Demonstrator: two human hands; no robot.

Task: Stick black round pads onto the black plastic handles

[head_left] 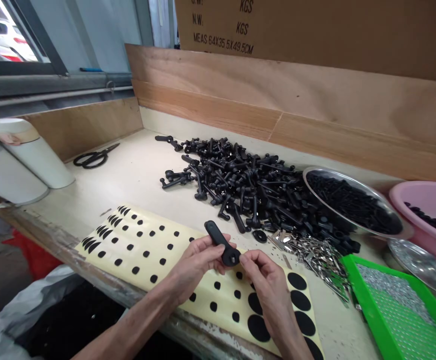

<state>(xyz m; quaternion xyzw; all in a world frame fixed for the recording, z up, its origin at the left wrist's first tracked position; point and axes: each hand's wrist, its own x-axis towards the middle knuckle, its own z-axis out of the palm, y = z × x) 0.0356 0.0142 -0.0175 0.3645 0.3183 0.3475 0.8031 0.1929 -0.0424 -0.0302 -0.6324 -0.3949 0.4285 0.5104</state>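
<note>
My left hand (pixel 202 257) is closed around a black plastic crank handle (pixel 218 241), thumb on top, above a pale yellow sticker sheet (pixel 182 272). The handle tilts, its narrow end up to the left and its round end, with a metal-coloured hole, down to the right. My right hand (pixel 265 272) has thumb and forefinger pinched at the rim of that round end. Whether they grip the rim or a small piece is hidden. Small black dots and larger black discs (pixel 296 281) stick to the sheet; my right hand covers part of it.
A heap of black crank parts (pixel 248 180) lies behind my hands, with small metal pieces (pixel 321 257) beside it. To the right stand a steel bowl (pixel 353 200), a pink basin (pixel 428 192) and a green tray (pixel 368 305). Scissors (pixel 92 159) and white bottles (pixel 38 155) are at left.
</note>
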